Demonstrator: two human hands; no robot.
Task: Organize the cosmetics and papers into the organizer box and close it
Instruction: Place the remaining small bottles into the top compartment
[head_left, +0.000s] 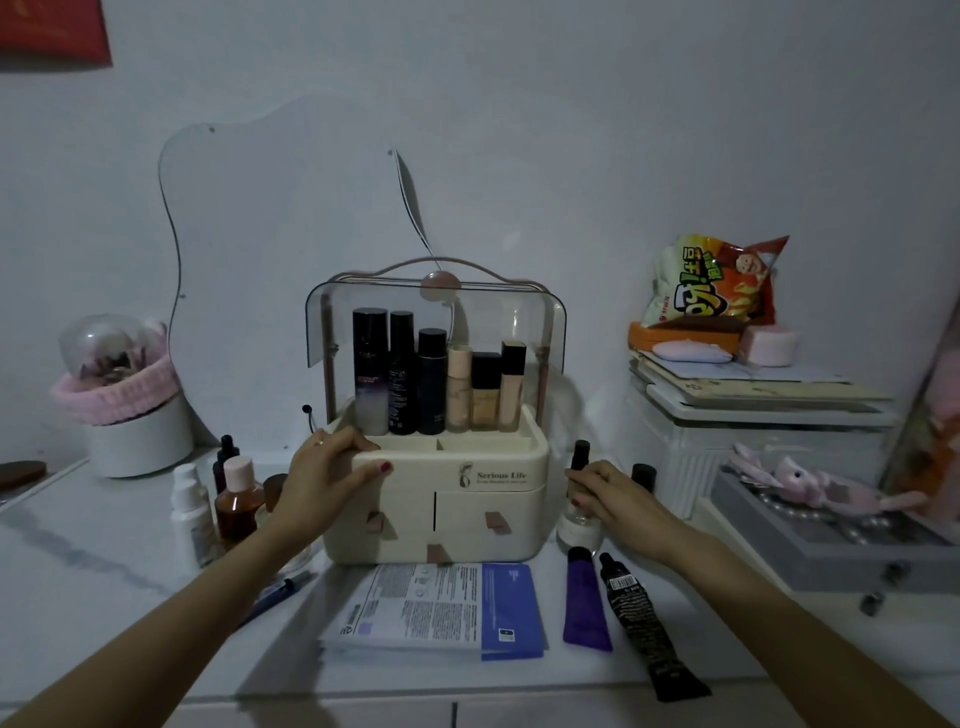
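A cream organizer box stands in the middle of the white counter, its clear lid swung up. Several tall bottles stand in its back row; the front compartments look empty. My left hand grips the box's front left corner. My right hand is closed around a dark-capped bottle just right of the box. A stack of papers and sachets lies in front of the box. A purple tube and a black tube lie to its right.
Left of the box stand several small bottles and a pen. A white pot with a pink band sits at the far left. On the right are a white cabinet with a snack bag and a grey tray.
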